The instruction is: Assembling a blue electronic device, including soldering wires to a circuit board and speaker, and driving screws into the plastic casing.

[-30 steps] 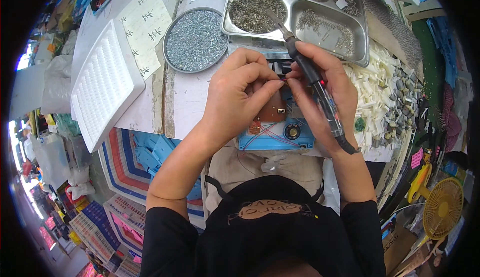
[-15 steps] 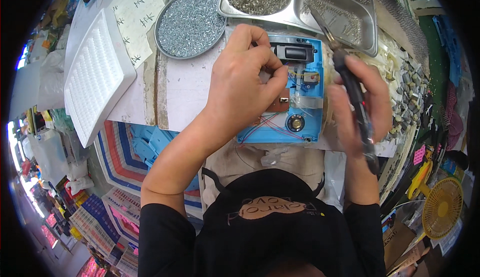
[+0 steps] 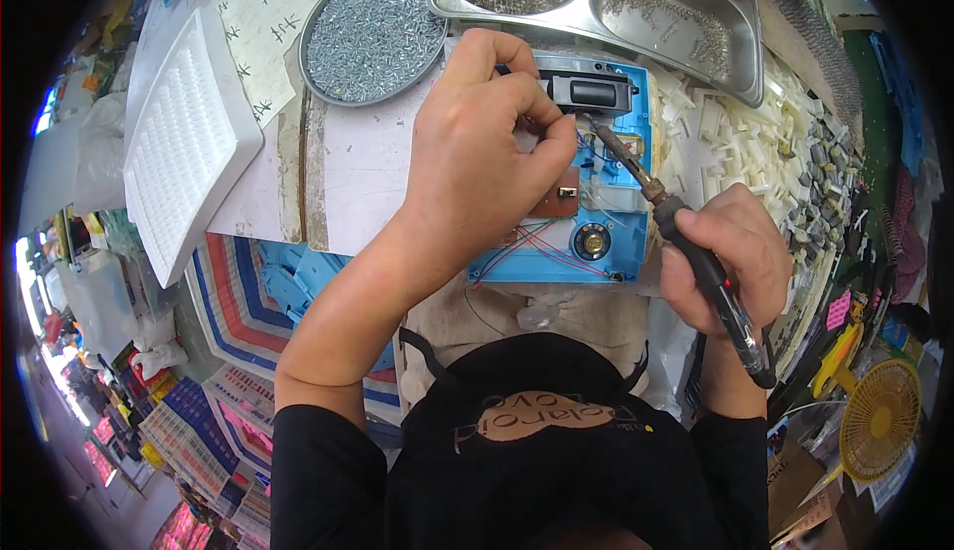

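1. While a soldering iron (image 3: 704, 264) slants across a blue plastic housing (image 3: 628, 244), the right hand (image 3: 752, 252) wraps its black handle, fingers and thumb closed around it; the metal tip ends near the left fingertips, though whether it touches anything cannot be told.

2. The left hand (image 3: 487, 143) arches over the housing's left side, thumb and forefinger drawn narrow; whether something sits in that pinch is hidden from view.

3. The housing lies on a white counter (image 3: 358, 162), its inside facing up; visible within are a black elongated part (image 3: 591, 93), a round speaker (image 3: 591, 242), a brown circuit board (image 3: 559, 205) and loose red wires (image 3: 522, 244).

4. The shell looks light, stiff and rather smooth, best steadied by its outer rim; the thin wires appear soft and easily snagged or torn, safest pinched by their insulation; the iron seems light and rigid, to be held by the handle only, as its metal end may be hot.

5. Beyond stand a round dish (image 3: 373, 104) of silvery screws and a compartmented steel tray (image 3: 586, 26) of small metal parts.
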Action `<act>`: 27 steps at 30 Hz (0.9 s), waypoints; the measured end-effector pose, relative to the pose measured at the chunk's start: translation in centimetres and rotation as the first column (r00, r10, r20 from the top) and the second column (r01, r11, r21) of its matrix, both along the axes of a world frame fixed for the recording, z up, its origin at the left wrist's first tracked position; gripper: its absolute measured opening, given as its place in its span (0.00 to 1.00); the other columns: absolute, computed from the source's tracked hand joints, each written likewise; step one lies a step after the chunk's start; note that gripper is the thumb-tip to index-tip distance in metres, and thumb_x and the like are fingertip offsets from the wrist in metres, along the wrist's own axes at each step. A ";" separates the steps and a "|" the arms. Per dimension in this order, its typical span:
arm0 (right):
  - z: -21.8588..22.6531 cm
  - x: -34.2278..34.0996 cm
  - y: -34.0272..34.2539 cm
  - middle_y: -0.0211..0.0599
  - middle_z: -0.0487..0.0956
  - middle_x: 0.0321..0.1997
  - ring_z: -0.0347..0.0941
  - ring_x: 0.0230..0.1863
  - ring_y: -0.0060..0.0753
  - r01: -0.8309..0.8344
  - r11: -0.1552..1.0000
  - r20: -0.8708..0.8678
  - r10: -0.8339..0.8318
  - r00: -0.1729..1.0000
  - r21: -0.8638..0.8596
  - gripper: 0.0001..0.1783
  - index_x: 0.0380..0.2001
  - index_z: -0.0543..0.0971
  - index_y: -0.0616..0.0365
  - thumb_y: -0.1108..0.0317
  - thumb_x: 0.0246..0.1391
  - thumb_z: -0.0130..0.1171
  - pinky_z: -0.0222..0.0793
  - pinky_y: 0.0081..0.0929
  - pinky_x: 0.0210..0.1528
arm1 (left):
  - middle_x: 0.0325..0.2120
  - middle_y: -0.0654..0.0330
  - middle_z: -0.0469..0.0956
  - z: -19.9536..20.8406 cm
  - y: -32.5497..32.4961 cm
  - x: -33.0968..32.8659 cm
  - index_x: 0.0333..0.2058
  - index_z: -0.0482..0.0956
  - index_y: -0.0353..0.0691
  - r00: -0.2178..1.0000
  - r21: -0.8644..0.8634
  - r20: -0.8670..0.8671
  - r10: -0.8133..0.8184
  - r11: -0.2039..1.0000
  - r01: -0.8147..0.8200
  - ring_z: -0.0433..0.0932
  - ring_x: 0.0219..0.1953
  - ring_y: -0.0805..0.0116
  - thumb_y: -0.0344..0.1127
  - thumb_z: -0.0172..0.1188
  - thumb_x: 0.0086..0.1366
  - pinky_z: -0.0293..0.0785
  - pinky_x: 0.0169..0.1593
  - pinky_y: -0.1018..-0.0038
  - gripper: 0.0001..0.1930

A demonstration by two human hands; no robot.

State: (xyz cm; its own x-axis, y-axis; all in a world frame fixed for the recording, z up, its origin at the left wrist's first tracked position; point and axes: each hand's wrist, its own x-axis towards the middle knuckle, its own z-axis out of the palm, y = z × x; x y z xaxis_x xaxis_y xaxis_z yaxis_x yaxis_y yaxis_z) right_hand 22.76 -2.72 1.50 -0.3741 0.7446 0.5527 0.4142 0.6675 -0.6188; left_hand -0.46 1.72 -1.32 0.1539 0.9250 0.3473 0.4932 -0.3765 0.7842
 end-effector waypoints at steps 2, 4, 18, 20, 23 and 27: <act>-0.1 -0.1 0.1 0.33 0.75 0.21 0.69 0.21 0.34 -0.003 1.000 0.011 0.002 1.000 0.011 0.19 0.43 0.81 0.58 0.75 0.45 0.72 0.63 0.26 0.23 | 0.36 0.56 0.74 0.1 0.0 -0.1 0.24 0.82 0.33 1.000 -0.006 -0.018 -0.004 1.000 0.004 0.77 0.33 0.64 0.26 0.70 0.51 0.75 0.35 0.72 0.05; -0.1 -0.1 0.2 0.33 0.75 0.21 0.69 0.20 0.34 0.000 1.000 0.028 0.000 1.000 0.024 0.19 0.43 0.81 0.58 0.75 0.45 0.72 0.62 0.26 0.23 | 0.40 0.58 0.73 0.2 -0.1 -0.2 0.26 0.82 0.32 0.998 -0.019 -0.060 -0.017 1.000 0.016 0.76 0.30 0.76 0.24 0.70 0.54 0.73 0.31 0.80 0.04; -0.2 -0.6 0.5 0.30 0.73 0.21 0.67 0.20 0.33 -0.006 0.997 0.084 -0.001 0.996 0.076 0.23 0.44 0.82 0.54 0.78 0.41 0.71 0.62 0.26 0.22 | 0.38 0.58 0.74 0.2 -0.2 -0.1 0.25 0.82 0.32 0.999 -0.005 -0.034 0.001 1.000 -0.001 0.76 0.31 0.73 0.24 0.70 0.53 0.73 0.32 0.79 0.05; -0.2 -0.4 0.5 0.29 0.73 0.22 0.67 0.20 0.33 -0.017 0.996 0.109 0.008 0.994 0.085 0.24 0.44 0.83 0.53 0.80 0.39 0.71 0.62 0.26 0.23 | 0.37 0.58 0.74 0.1 -0.2 -0.1 0.25 0.82 0.32 1.000 0.007 -0.027 0.006 1.000 -0.006 0.76 0.32 0.72 0.24 0.70 0.52 0.73 0.33 0.78 0.05; -0.4 -0.4 0.4 0.29 0.72 0.23 0.66 0.21 0.33 -0.016 0.995 0.122 0.004 0.993 0.102 0.26 0.44 0.83 0.52 0.80 0.35 0.72 0.62 0.25 0.23 | 0.36 0.58 0.74 0.0 -0.1 -0.1 0.25 0.82 0.32 1.000 0.040 -0.030 0.007 0.999 -0.006 0.76 0.32 0.70 0.24 0.71 0.52 0.73 0.34 0.76 0.05; -0.2 -0.4 0.3 0.28 0.72 0.23 0.66 0.21 0.33 -0.011 0.995 0.125 -0.001 0.992 0.100 0.27 0.43 0.83 0.52 0.81 0.34 0.72 0.62 0.25 0.23 | 0.36 0.59 0.74 0.0 0.0 0.0 0.25 0.82 0.33 1.000 0.045 -0.013 0.002 0.999 -0.002 0.75 0.32 0.71 0.24 0.71 0.51 0.72 0.33 0.77 0.05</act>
